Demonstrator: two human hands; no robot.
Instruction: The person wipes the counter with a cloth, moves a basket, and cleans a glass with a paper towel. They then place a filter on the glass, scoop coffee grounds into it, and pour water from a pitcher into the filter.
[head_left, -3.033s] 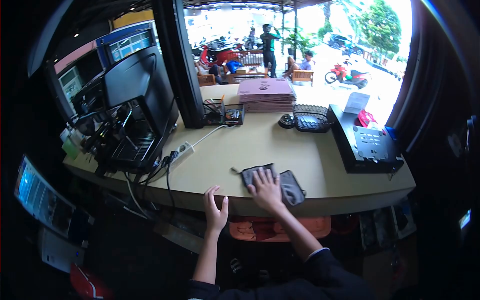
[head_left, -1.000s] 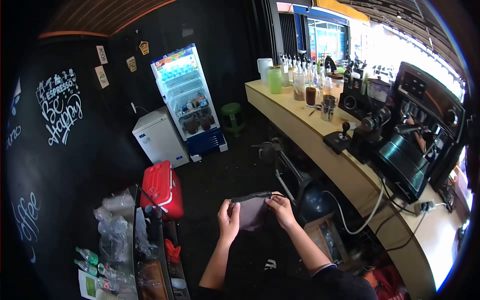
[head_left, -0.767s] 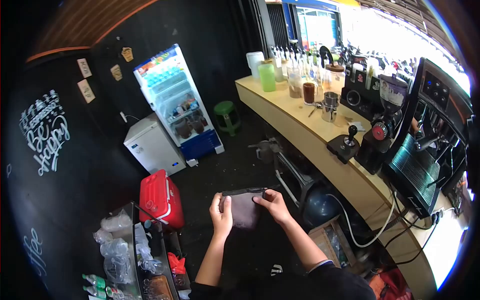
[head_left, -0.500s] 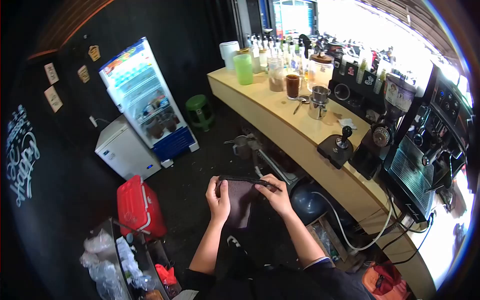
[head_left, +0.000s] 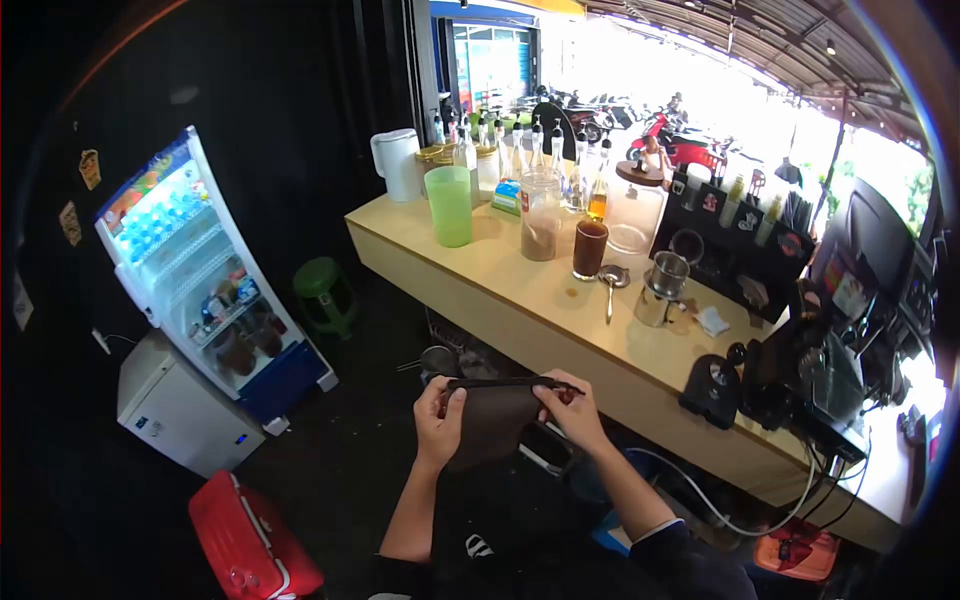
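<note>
A dark brown cloth (head_left: 492,415) hangs stretched between my two hands, low in front of the counter. Its upper edge is folded and runs roughly level. My left hand (head_left: 438,428) pinches the left corner, thumb in front. The right corner is gripped by my right hand (head_left: 570,410), with the thumb against the near side. Beyond them on the counter (head_left: 480,265) stand a glass of dark brown drink (head_left: 590,250), a metal strainer spoon (head_left: 612,285) and a metal pot with a cup on top (head_left: 662,290). Neither hand touches these.
A green pitcher (head_left: 451,207), a white jug (head_left: 397,165), glass jars (head_left: 541,215) and pump bottles line the counter. A crumpled tissue (head_left: 712,321) lies near a black tamper stand (head_left: 712,390). Left are a lit fridge (head_left: 215,270), a small white freezer (head_left: 190,410) and a red cooler (head_left: 250,540).
My view has swung toward the right and nearer the counter, and the fridge and cooler shift left. Both hands still hold the cloth, which is now spread a little wider.
</note>
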